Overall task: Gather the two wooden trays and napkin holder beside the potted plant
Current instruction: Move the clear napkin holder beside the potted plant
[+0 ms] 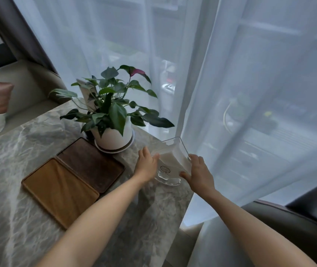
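Both hands on the holder [170, 160] now, a clear acrylic napkin holder with a wad of white napkins [171, 164] inside, sitting near the desk's [38, 132] right edge, just right of the plant [113, 120] and hard by the curtain [231, 93]. Left hand [147, 163] is flat against its left face, right hand [200, 173] cups the right face and lower corner, so it is clasped between the two palms, fingers pressed on rather than curled round; neither grip looks fully clenched. It seems tilted, though its foot still looks to touch the desk. My read: light, stiff, smooth and slippery acrylic, likely to scratch or crack if dropped, and the loose napkins could spill if it tips, so squeeze the flat sides low down and keep it upright. Count them: one holder, one plant, two trays. The dark tray [91, 166] lies just beside the pot's saucer, the light tray [59, 191] touches its near long edge. Those look flat, rigid and fairly light, best taken by the raised rims.
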A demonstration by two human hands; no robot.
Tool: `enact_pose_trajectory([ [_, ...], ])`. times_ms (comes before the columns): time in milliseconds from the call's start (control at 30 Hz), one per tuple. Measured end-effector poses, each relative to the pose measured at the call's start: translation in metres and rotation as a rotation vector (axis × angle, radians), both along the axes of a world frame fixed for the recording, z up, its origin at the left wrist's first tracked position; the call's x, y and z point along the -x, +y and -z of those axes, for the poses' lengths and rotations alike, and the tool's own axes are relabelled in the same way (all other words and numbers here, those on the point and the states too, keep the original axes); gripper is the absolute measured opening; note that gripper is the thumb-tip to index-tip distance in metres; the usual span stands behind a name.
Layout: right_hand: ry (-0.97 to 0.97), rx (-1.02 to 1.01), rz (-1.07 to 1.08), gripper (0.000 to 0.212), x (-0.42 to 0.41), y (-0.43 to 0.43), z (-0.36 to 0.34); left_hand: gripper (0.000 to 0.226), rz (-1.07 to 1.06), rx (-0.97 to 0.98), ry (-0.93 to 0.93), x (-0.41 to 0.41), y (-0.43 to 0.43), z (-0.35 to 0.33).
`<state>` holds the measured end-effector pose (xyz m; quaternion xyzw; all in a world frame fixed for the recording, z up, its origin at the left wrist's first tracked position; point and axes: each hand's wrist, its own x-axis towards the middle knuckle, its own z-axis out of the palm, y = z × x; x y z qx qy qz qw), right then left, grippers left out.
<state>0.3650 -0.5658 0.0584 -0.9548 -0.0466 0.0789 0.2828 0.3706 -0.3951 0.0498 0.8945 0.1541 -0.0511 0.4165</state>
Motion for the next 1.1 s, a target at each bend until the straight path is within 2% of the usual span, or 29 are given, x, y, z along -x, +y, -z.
enact_pose_trajectory([
  [333,0.033,0.042,0.079,0.062,-0.032,-0.014,-0.002,0.05,0.044,0.059,0.032,-0.042,-0.021,-0.004],
  [700,0.02,0.018,0.107,0.064,-0.033,-0.011,0.0,0.052,0.054,0.106,0.063,-0.05,-0.027,-0.011],
  [933,0.006,0.089,0.095,0.073,-0.029,-0.006,-0.002,0.057,0.12,-0.075,0.175,-0.048,-0.019,-0.02],
  [1000,-0.007,0.075,0.087,0.082,-0.025,-0.008,-0.007,0.064,0.093,-0.036,0.149,-0.043,-0.019,-0.026],
  [1100,-0.081,0.05,0.048,0.089,-0.022,-0.009,-0.022,0.062,0.067,-0.093,-0.006,-0.033,-0.013,-0.038],
])
